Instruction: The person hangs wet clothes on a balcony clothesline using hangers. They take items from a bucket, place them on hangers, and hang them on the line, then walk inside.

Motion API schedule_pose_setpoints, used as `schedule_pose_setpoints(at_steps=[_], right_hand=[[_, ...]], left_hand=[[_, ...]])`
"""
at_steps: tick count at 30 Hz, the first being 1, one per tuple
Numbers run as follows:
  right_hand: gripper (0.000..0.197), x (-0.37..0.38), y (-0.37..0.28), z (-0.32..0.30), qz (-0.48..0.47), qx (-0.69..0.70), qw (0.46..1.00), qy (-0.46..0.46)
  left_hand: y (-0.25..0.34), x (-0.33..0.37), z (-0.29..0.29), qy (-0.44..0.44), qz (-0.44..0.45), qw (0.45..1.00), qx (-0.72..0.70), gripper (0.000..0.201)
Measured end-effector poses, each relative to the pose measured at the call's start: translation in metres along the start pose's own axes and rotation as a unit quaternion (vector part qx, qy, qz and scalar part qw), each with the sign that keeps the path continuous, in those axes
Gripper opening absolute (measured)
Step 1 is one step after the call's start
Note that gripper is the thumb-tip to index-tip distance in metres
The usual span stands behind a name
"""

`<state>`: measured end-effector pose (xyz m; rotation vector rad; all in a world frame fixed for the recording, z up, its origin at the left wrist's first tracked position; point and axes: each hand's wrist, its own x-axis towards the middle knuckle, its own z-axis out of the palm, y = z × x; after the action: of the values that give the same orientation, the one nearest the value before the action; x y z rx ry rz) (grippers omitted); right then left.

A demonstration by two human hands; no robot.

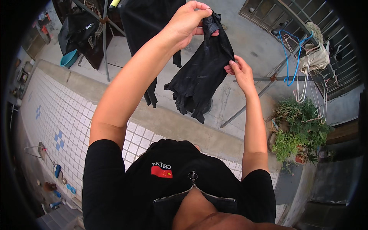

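Observation:
A black, wrinkled garment (201,71) hangs in the air in front of me, its ragged-looking lower end dangling. At its top, my left hand (188,23) is closed on the bunched narrow end, with fingertips showing through or behind the cloth. Lower on its right edge, my right hand (240,71) pinches the cloth between thumb and fingers. What kind of garment it is, I cannot tell. Behind my left forearm hangs another black cloth garment (143,30), partly hidden by the arm.
Metal rack poles (105,50) stand at left, near a teal basin (69,58) and a black bag (78,32). On the right, blue hangers (293,57) and white ones hang from a pole by a barred window (333,34). Potted plants (299,130) sit below. White tiles (76,115) border the concrete.

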<state>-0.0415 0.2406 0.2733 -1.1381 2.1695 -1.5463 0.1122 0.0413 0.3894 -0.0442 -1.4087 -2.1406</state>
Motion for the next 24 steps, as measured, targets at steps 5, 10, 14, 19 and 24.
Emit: schedule_pose_setpoints(at_steps=[5, 10, 14, 19, 24], right_hand=[[0.075, -0.043, 0.019, 0.043, -0.012, 0.154, 0.981, -0.115], [0.083, -0.064, 0.081, 0.097, 0.101, -0.059, 0.965, -0.237], [0.070, -0.065, 0.061, 0.114, 0.071, 0.108, 0.983, -0.134], [0.047, -0.036, 0.017, 0.094, -0.011, 0.289, 0.956, -0.054], [0.043, 0.004, 0.021, 0.020, -0.019, 0.202, 0.977, 0.059]], left_hand=[[0.011, 0.016, 0.037, 0.027, 0.051, 0.998, 0.029, 0.012], [0.028, 0.027, 0.062, -0.023, 0.108, 0.994, 0.021, 0.015], [0.051, 0.025, 0.068, -0.084, 0.160, 0.984, 0.008, 0.012], [0.092, -0.002, 0.040, 0.016, 0.189, 0.978, 0.091, 0.009], [0.098, -0.007, -0.016, 0.052, 0.239, 0.967, 0.066, 0.008]])
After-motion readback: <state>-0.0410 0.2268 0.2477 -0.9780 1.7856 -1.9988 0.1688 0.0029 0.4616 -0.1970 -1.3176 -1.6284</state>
